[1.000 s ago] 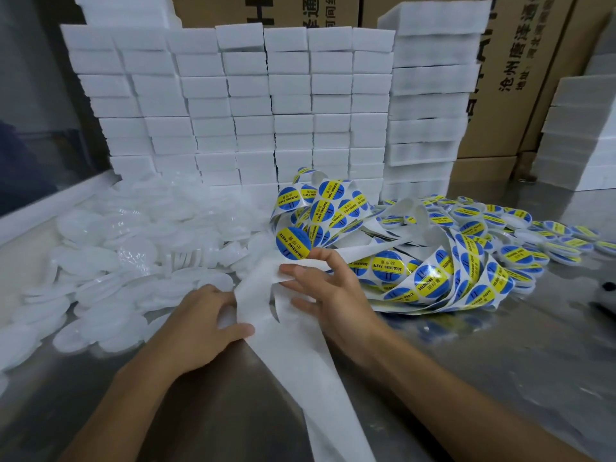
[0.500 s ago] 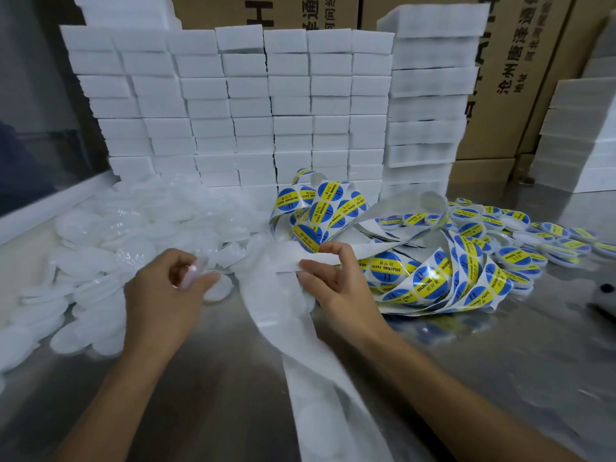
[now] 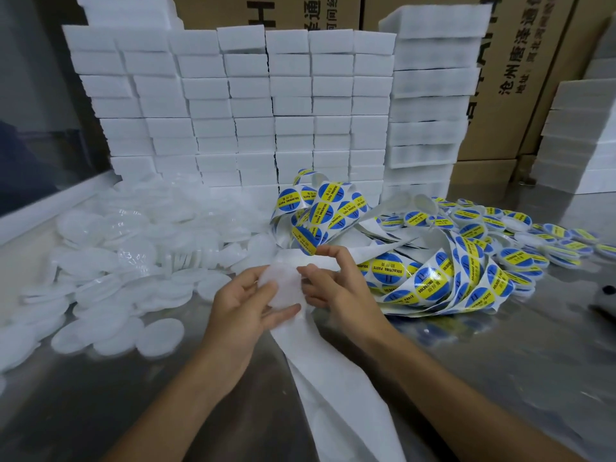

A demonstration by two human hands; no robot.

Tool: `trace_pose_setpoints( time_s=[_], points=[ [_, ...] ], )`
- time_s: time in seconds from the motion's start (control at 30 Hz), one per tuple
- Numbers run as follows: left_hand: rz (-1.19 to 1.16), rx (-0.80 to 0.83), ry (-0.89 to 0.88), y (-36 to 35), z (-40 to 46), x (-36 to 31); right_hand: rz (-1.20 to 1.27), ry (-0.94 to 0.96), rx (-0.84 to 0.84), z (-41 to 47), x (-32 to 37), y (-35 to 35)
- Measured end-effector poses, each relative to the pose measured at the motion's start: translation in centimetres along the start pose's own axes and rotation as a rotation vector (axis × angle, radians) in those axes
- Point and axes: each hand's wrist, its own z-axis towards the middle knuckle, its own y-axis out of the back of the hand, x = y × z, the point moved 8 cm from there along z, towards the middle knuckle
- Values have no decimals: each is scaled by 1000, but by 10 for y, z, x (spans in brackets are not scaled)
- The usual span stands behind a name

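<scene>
My left hand [image 3: 243, 308] holds a round white plastic lid [image 3: 283, 286] between thumb and fingers, above the metal table [image 3: 500, 361]. My right hand [image 3: 336, 288] is right beside it, pinching a blue and yellow round sticker [image 3: 305, 240] at thumb and forefinger, still on the tangled sticker strip [image 3: 430, 281]. White backing paper [image 3: 336, 388], stripped of stickers, trails from under my hands toward the near edge.
A heap of bare white lids [image 3: 126, 258] lies at the left. Labelled lids [image 3: 513, 235] pile up at the right. Stacked white foam blocks [image 3: 253, 105] form a wall behind, with cardboard boxes [image 3: 520, 78] beyond. A dark object [image 3: 605, 298] sits at the right edge.
My left hand reached into the lid heap, picked up a lid and brought it right to the middle. My right hand shifted up along the strip to the sticker.
</scene>
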Motion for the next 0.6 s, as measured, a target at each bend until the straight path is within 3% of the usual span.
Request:
trace_pose_setpoints(
  time_s=[0.17,0.3,0.47,0.6],
  points=[
    [-114,-11,72,7,5,10,-337,195,-175,-8,27,13],
    [-254,-34,148,9,8,14,-428,328,-324,-11,49,24],
    [-276,66,125,6,10,9,-60,98,-264,-5,42,29],
    [-299,40,97,11,11,9,6,-70,-140,-6,30,18]
  ],
)
